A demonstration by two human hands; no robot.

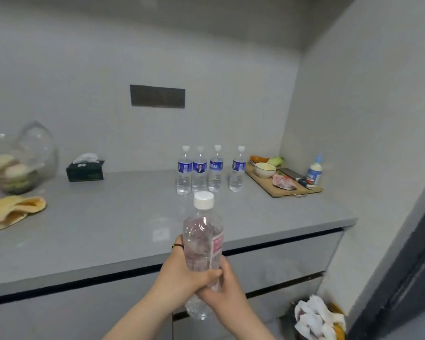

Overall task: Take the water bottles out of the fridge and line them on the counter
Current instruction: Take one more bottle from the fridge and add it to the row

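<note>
I hold a clear water bottle (203, 244) with a white cap and a pink label upright in front of the counter's front edge. My left hand (179, 273) wraps its lower half from the left. My right hand (225, 285) grips the same part from the right, fingers overlapping. Several blue-labelled water bottles (199, 169) stand in a row on the grey counter (108, 217) near the back wall, one of them (238, 169) slightly apart at the right.
A cutting board (263, 186) with a bowl (265, 169), vegetables and a knife lies at the back right, beside a white squeeze bottle (314, 171). A tissue box (85, 170), a glass bowl of food (22, 165) and a yellow cloth (10, 212) sit left. A full bin (317, 317) stands below right.
</note>
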